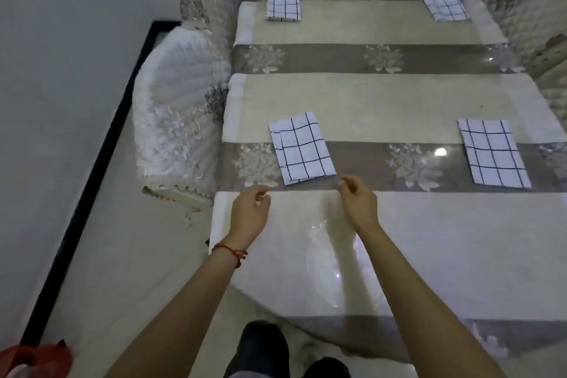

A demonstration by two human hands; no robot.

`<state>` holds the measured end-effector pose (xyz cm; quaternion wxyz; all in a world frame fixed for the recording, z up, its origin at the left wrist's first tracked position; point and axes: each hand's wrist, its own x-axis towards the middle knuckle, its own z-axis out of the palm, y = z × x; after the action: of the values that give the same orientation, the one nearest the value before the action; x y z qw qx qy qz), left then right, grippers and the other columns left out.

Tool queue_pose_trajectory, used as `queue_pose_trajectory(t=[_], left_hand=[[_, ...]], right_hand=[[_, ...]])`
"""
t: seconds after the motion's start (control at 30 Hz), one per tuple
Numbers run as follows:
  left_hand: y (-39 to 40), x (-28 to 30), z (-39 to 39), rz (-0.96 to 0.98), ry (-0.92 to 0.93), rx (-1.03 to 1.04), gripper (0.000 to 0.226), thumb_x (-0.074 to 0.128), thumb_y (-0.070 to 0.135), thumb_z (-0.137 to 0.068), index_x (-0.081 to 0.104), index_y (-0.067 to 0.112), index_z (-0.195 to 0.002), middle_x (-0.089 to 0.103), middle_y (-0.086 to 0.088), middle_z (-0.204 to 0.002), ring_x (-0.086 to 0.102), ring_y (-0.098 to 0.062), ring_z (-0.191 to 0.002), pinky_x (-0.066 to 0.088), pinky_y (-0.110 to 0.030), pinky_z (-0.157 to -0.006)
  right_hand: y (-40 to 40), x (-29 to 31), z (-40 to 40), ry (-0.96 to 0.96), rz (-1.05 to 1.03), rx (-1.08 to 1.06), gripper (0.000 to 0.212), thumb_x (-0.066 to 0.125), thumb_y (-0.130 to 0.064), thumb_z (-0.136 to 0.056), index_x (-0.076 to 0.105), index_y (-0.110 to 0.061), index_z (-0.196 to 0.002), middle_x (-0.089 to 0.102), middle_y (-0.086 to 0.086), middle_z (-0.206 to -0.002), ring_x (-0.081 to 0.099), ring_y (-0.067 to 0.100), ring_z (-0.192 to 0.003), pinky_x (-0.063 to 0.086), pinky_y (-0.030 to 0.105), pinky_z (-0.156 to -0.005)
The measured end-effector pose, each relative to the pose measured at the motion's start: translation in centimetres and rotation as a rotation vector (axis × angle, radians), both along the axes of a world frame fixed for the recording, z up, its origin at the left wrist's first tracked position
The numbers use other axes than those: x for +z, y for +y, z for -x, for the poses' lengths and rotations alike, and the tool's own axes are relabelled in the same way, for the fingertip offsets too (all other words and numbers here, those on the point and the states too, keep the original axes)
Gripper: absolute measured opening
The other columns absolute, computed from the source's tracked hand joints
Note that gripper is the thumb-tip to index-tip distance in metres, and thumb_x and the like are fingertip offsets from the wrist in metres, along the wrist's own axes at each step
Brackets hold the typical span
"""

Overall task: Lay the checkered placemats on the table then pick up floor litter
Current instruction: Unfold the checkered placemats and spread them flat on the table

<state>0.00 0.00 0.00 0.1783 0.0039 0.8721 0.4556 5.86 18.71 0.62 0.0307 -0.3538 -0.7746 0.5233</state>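
Observation:
Several white checkered placemats lie folded on the long table (383,101). The near-left placemat (302,149) sits just beyond my hands, the near-right placemat (492,152) across from it. Farther off lie the far-left placemat (283,3) and the far-right placemat (443,4). My left hand (250,213), with a red string at the wrist, hovers over the table's left edge, fingers loosely curled and holding nothing. My right hand (357,201) hovers just below the near-left placemat, fingers also loosely curled and empty.
Two quilted white chairs (181,120) stand along the table's left side, and another chair (527,9) at the far right. A red object (40,357) shows at the bottom left on the pale floor. A dark baseboard (101,163) runs along the left wall.

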Motion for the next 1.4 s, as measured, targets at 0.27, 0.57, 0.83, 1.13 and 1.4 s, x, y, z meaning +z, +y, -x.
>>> queue_pose_trajectory(t=[0.27, 0.57, 0.83, 1.13, 1.4], left_hand=[[3.5, -1.5, 6.4, -0.072, -0.121, 0.006, 0.032, 0.049, 0.009, -0.090, 0.054, 0.001, -0.121, 0.059, -0.012, -0.108, 0.054, -0.020, -0.097, 0.045, -0.030, -0.086], [4.1, -0.8, 8.0, -0.043, -0.079, -0.013, 0.031, 0.053, 0.007, -0.086, 0.052, 0.010, -0.118, 0.052, -0.007, -0.109, 0.050, -0.019, -0.101, 0.038, -0.021, -0.079], [3.2, 2.6, 10.2, 0.153, 0.629, -0.401, 0.070, 0.054, 0.047, -0.077, 0.028, 0.027, -0.139, 0.028, -0.005, -0.151, 0.017, -0.024, -0.140, 0.015, -0.042, -0.112], [2.3, 5.8, 9.5, -0.223, 0.242, -0.441, 0.012, 0.062, 0.015, -0.084, 0.064, 0.011, -0.073, 0.058, -0.008, -0.063, 0.046, -0.007, -0.058, 0.032, -0.012, -0.052], [0.4, 5.6, 5.7, -0.116, 0.311, -0.147, 0.024, 0.066, 0.016, -0.080, 0.062, 0.007, -0.101, 0.059, -0.008, -0.098, 0.051, -0.016, -0.092, 0.041, -0.023, -0.081]], right_hand=[[0.1, -3.7, 8.1, -0.166, -0.195, 0.003, 0.011, 0.054, -0.024, -0.083, 0.054, -0.015, -0.087, 0.054, 0.004, -0.087, 0.050, 0.022, -0.080, 0.041, 0.031, -0.068], [-0.5, -1.6, 8.8, -0.085, -0.088, -0.058, 0.026, 0.055, -0.005, -0.079, 0.044, -0.022, -0.062, 0.047, -0.008, -0.064, 0.044, 0.008, -0.059, 0.033, 0.023, -0.051], [-0.7, 4.2, 7.8, 0.099, -0.049, 0.128, 0.012, 0.059, -0.011, -0.084, 0.064, -0.021, -0.079, 0.058, -0.011, -0.067, 0.050, 0.000, -0.058, 0.036, 0.010, -0.053], [-1.2, 7.3, 4.5, 0.145, 0.262, 0.099, 0.012, 0.069, -0.013, -0.080, 0.068, -0.024, -0.083, 0.072, -0.013, -0.071, 0.067, 0.000, -0.069, 0.052, 0.012, -0.064], [-2.1, 7.3, 1.3, 0.088, 0.254, 0.075, 0.013, 0.069, -0.014, -0.080, 0.068, -0.015, -0.067, 0.061, -0.009, -0.052, 0.053, 0.001, -0.050, 0.047, 0.014, -0.054]])
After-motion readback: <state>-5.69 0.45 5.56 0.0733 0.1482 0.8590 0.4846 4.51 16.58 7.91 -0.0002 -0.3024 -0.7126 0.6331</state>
